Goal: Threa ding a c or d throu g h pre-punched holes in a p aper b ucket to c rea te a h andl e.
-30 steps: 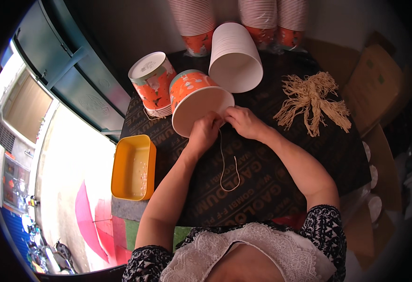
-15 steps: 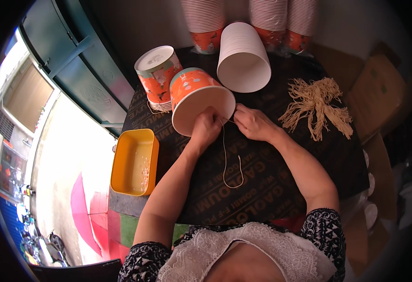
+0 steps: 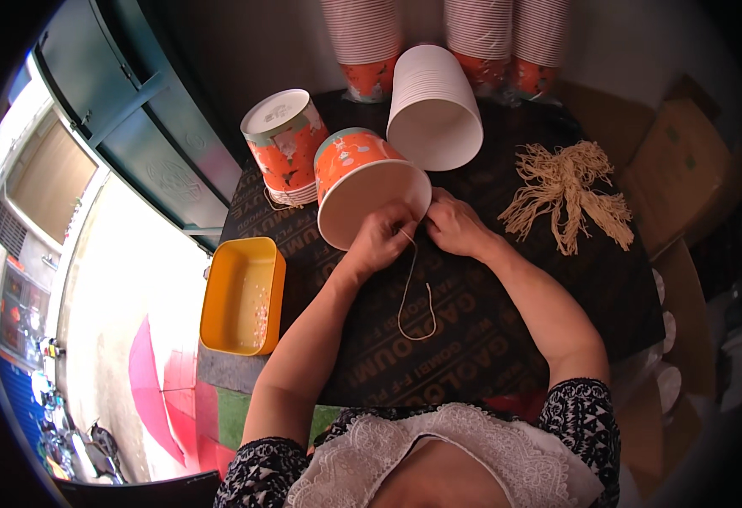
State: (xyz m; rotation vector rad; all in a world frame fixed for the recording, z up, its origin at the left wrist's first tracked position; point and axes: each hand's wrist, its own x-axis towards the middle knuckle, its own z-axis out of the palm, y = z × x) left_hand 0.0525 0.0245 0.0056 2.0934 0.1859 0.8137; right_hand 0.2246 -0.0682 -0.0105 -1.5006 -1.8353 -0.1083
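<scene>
Grey wall (image 3: 269, 51) behind, green metal door (image 3: 163, 140) at upper left of the frame, and a dark printed surface (image 3: 498, 339) across the middle. Near the centre of the frame, an orange paper bucket (image 3: 369, 190) tipped on its side, white mouth toward the lower edge. At the lower right of that mouth, left hand (image 3: 383, 238) with fingers closed on a thin string (image 3: 399, 320), loose end curving over the surface below. Just beside, right hand (image 3: 456, 225) with fingers bent at the rim; cannot tell whether gripping rim or string. Upper left of the bucket, upside-down orange buckets (image 3: 286, 148); above, a white stack (image 3: 435, 114) on its side. Farther right, a bundle of tan strings (image 3: 570, 199); at left, a yellow tub (image 3: 237, 292) with small pale bits inside.
</scene>
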